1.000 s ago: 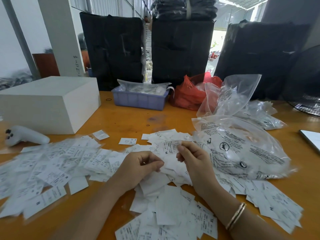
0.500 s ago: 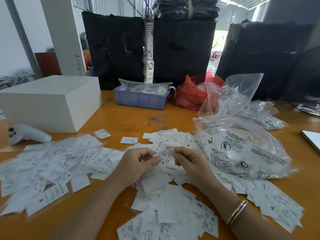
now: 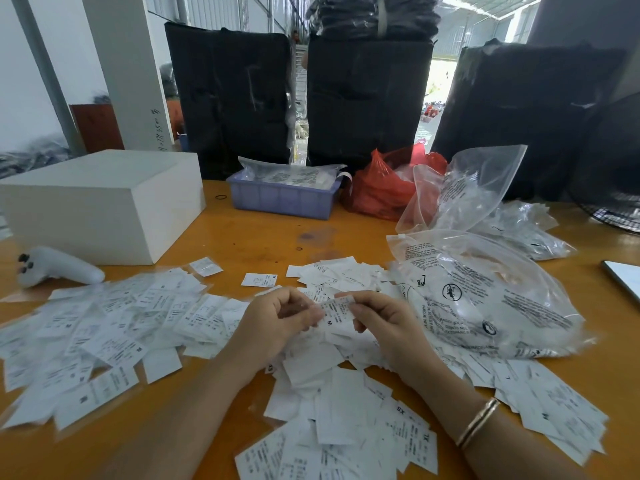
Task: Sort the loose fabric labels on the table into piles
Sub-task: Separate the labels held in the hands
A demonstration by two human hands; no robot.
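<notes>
Between both hands' (image 3: pixel 277 323) (image 3: pixel 388 323) closed grip: one label (image 3: pixel 337 311).

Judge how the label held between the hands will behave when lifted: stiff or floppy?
Probably floppy: the label, pinched by the left hand and right hand, looks thin. Likely very light. Its lower edge bends slightly, so it may droop.

Print on the fabric labels (image 3: pixel 114 327) blurs unreadable; the frame's right edge cuts off a fan (image 3: pixel 620 216) and a flat tablet-like device (image 3: pixel 625 280)
</notes>
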